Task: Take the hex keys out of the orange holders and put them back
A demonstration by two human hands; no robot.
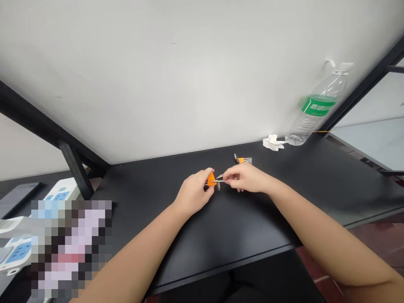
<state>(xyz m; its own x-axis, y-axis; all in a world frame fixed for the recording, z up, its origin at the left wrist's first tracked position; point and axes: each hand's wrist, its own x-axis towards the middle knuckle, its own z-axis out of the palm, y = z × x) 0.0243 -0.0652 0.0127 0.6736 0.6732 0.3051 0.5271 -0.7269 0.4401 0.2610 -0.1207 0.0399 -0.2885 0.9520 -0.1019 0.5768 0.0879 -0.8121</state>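
Note:
My left hand (195, 191) is closed around a small orange holder (211, 179), gripping it between thumb and fingers just above the black table. Thin grey metal keys, which look like hex keys, stick out of the holder. My right hand (244, 176) pinches the end of one straight hex key (220, 181) that reaches to the holder; whether it sits fully in its slot I cannot make out. Behind my right hand lies a second orange holder (241, 160) with several metal keys fanned side by side, partly hidden by that hand.
A clear bottle with a green label (318, 106) stands by the wall at the right, beside a crumpled white tissue (273, 142). White and blue power strips (59, 193) and a pixelated patch are at the left. Black frame bars (74, 168) flank the black table (139, 185).

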